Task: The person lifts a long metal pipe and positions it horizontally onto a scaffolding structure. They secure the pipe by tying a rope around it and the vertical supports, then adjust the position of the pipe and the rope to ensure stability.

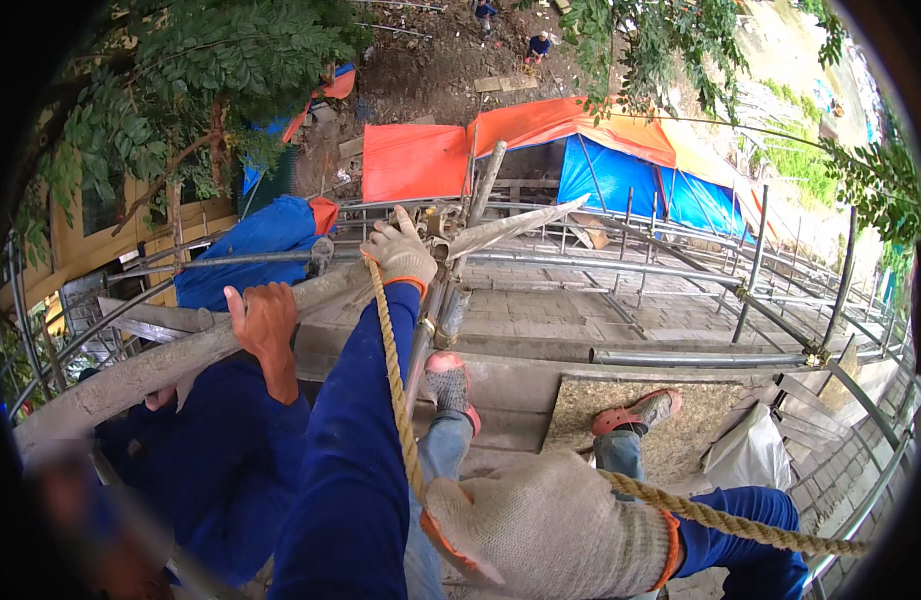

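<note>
My left hand (pixel 400 252), in a pale knit glove with an orange cuff, is closed over a rough wooden pole (pixel 180 355) beside a scaffold clamp (pixel 439 222). One of its fingers stretches forward. A twisted rope (pixel 395 370) runs from under that palm down to my right hand (pixel 560 525). Gloved the same way, my right hand is closed round the rope close to my body. The rope comes out past it toward the right. On the left, a co-worker's bare hand (pixel 265 335) rests against the same pole, thumb raised.
My shoes stand on a ledge, one on a board (pixel 635 420). Metal scaffold tubes (pixel 580 265) cross ahead and right. A white sack (pixel 750 450) lies near the right foot. Far below are orange tarps (pixel 415 160), blue tarps (pixel 605 175) and people (pixel 537 46). Leafy branches (pixel 210 75) overhang the left.
</note>
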The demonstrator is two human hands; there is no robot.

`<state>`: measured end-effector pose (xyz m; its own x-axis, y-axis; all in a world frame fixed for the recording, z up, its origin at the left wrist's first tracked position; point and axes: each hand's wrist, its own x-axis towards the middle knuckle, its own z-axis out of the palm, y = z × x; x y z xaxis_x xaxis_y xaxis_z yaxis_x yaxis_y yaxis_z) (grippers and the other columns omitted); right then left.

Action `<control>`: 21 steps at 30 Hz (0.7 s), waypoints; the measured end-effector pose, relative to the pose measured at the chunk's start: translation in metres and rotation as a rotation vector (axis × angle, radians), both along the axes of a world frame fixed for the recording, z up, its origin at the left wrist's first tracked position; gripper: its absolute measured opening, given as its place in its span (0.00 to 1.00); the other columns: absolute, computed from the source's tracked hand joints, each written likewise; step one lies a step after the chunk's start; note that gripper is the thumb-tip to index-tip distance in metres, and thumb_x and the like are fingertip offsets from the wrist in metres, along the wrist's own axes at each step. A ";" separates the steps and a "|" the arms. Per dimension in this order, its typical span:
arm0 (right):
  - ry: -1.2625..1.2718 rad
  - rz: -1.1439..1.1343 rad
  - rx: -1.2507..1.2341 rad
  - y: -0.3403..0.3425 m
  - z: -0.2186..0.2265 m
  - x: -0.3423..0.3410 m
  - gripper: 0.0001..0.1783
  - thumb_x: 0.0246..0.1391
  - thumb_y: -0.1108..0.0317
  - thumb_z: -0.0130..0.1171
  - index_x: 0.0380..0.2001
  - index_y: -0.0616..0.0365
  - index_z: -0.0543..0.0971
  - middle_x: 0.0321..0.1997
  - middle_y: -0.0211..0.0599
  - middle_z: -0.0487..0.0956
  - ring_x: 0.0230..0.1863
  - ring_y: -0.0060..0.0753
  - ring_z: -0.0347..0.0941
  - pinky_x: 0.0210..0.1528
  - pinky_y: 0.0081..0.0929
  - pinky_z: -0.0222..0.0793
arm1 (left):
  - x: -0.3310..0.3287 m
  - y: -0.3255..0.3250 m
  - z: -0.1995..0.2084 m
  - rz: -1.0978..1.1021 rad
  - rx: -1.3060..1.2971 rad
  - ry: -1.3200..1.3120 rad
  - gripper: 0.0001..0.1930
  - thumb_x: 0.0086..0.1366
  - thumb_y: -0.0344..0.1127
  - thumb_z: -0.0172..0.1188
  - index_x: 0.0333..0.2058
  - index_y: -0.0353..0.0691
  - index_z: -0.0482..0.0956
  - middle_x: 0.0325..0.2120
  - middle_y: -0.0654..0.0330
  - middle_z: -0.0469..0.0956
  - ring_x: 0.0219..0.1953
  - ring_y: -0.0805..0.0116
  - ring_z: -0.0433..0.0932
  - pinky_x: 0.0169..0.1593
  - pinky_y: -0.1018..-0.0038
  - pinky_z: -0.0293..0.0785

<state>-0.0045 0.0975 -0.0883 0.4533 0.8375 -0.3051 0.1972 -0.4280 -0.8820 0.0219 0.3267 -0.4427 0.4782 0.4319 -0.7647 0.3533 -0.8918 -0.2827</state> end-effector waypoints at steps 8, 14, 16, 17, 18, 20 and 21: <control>0.038 0.103 0.072 0.004 0.010 0.008 0.12 0.61 0.60 0.67 0.45 0.51 0.85 0.20 0.29 0.75 0.18 0.37 0.77 0.20 0.35 0.72 | -0.009 0.044 0.032 -0.014 0.005 -0.246 0.36 0.65 0.45 0.71 0.67 0.42 0.65 0.62 0.46 0.72 0.69 0.47 0.70 0.68 0.41 0.66; 0.105 0.154 0.269 0.006 0.032 0.044 0.12 0.62 0.60 0.68 0.44 0.52 0.87 0.19 0.30 0.76 0.18 0.37 0.76 0.20 0.35 0.71 | -0.040 0.072 0.058 -0.172 -0.273 -0.409 0.22 0.59 0.33 0.74 0.51 0.40 0.79 0.54 0.48 0.71 0.61 0.45 0.72 0.63 0.54 0.75; -0.167 -0.166 0.194 -0.003 -0.008 0.053 0.11 0.62 0.57 0.71 0.38 0.53 0.90 0.20 0.35 0.79 0.18 0.38 0.76 0.21 0.35 0.70 | -0.053 0.063 0.088 -0.359 -0.496 -0.471 0.16 0.60 0.28 0.67 0.47 0.41 0.78 0.53 0.50 0.71 0.61 0.45 0.72 0.60 0.54 0.77; -0.302 -0.199 0.040 -0.004 -0.030 0.074 0.09 0.63 0.56 0.66 0.35 0.47 0.86 0.17 0.35 0.75 0.18 0.44 0.77 0.20 0.41 0.72 | -0.060 0.062 0.098 -0.432 -0.564 -0.432 0.17 0.58 0.27 0.67 0.47 0.40 0.79 0.53 0.50 0.71 0.60 0.45 0.72 0.60 0.55 0.77; -0.379 -0.312 -0.133 -0.004 -0.058 0.092 0.10 0.62 0.57 0.67 0.33 0.51 0.85 0.17 0.39 0.77 0.20 0.48 0.79 0.23 0.43 0.73 | -0.067 0.059 0.105 -0.511 -0.643 -0.389 0.18 0.57 0.25 0.67 0.47 0.39 0.80 0.52 0.50 0.71 0.60 0.45 0.72 0.60 0.55 0.76; -0.594 -0.406 -0.256 -0.017 -0.104 0.133 0.14 0.64 0.54 0.65 0.35 0.53 0.86 0.23 0.45 0.83 0.27 0.52 0.84 0.29 0.48 0.78 | -0.069 0.067 0.127 -0.649 -0.771 -0.283 0.19 0.54 0.23 0.67 0.47 0.38 0.80 0.52 0.50 0.71 0.60 0.46 0.72 0.60 0.56 0.76; -0.645 -0.391 -0.359 -0.026 -0.118 0.149 0.16 0.64 0.52 0.64 0.35 0.53 0.86 0.26 0.46 0.84 0.32 0.53 0.85 0.34 0.49 0.80 | -0.073 0.075 0.144 -0.698 -0.833 -0.211 0.19 0.54 0.23 0.66 0.47 0.37 0.81 0.52 0.50 0.71 0.60 0.46 0.72 0.59 0.57 0.77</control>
<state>0.1440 0.0717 -0.2063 0.8684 0.4848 -0.1043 0.3955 -0.8039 -0.4442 -0.0514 0.4015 -0.2992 0.5711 -0.5956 -0.5649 -0.3309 -0.7968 0.5055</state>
